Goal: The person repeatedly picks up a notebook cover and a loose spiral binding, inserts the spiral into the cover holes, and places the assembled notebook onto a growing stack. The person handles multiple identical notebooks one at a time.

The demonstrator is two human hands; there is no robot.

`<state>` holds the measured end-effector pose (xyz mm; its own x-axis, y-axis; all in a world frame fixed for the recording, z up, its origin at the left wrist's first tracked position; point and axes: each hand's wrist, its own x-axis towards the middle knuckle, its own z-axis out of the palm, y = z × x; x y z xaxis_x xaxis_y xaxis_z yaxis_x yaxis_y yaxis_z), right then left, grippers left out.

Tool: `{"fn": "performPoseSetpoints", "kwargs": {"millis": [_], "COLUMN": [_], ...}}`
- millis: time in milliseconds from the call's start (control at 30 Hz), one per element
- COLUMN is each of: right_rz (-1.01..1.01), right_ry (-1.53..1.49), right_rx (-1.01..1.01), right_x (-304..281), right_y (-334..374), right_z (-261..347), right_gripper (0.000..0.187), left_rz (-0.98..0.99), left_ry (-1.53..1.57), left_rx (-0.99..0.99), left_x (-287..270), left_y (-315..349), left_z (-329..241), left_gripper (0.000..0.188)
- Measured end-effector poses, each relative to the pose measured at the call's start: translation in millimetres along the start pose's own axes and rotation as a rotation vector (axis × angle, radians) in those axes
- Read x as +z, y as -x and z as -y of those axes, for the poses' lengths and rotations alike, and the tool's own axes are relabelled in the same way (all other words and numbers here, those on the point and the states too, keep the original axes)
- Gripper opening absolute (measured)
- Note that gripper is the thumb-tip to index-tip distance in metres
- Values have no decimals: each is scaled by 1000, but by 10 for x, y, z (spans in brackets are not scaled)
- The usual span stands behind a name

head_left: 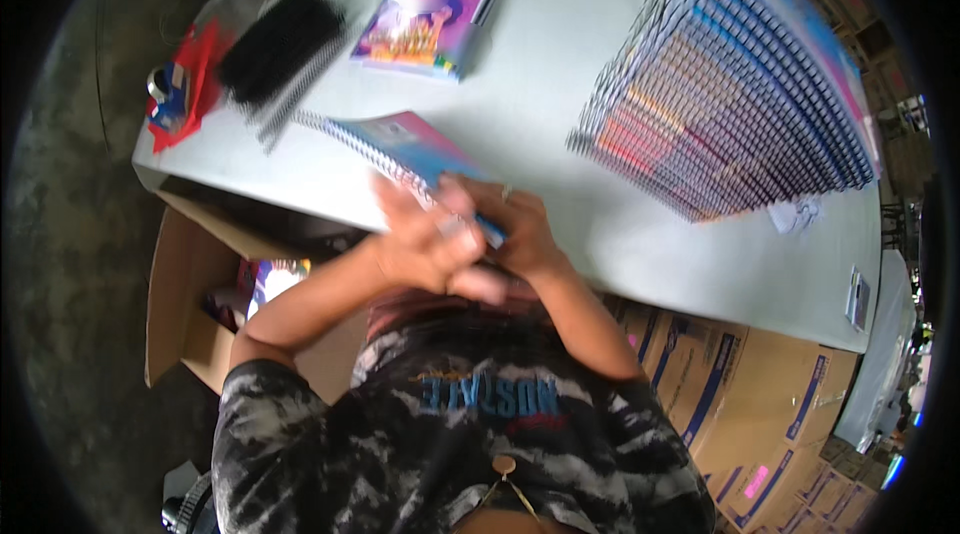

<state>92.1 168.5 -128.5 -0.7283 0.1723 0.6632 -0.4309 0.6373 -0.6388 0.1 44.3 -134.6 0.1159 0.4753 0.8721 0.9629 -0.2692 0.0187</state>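
A spiral notebook with a pink and blue cover is held tilted over the table's near edge, in front of my body. My right hand grips its near end, fingers curled around the cover. My left hand is at the near part of the wire binding, smeared by motion. Its fingers overlap the notebook's edge, and I cannot tell whether they close on it.
On the white table stand a tall stack of spiral notebooks at the right, a purple booklet at the back, and black binding coils at the left beside a tape roll. An open carton sits below; cardboard boxes are under the table.
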Motion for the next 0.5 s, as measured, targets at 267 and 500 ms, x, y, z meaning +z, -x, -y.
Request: {"fn": "performPoseSetpoints", "kwargs": {"millis": [267, 500], "right_rz": [-140, 34], "right_ry": [-173, -2], "right_rx": [139, -167], "right_x": [30, -162], "right_y": [-79, -620], "right_z": [58, 487], "right_gripper": [53, 89], "left_rz": [190, 159], "left_ry": [-18, 272], "left_rx": [-115, -805], "left_x": [29, -842], "left_y": [141, -958], "left_z": [-135, -213], "left_gripper": [89, 38]}}
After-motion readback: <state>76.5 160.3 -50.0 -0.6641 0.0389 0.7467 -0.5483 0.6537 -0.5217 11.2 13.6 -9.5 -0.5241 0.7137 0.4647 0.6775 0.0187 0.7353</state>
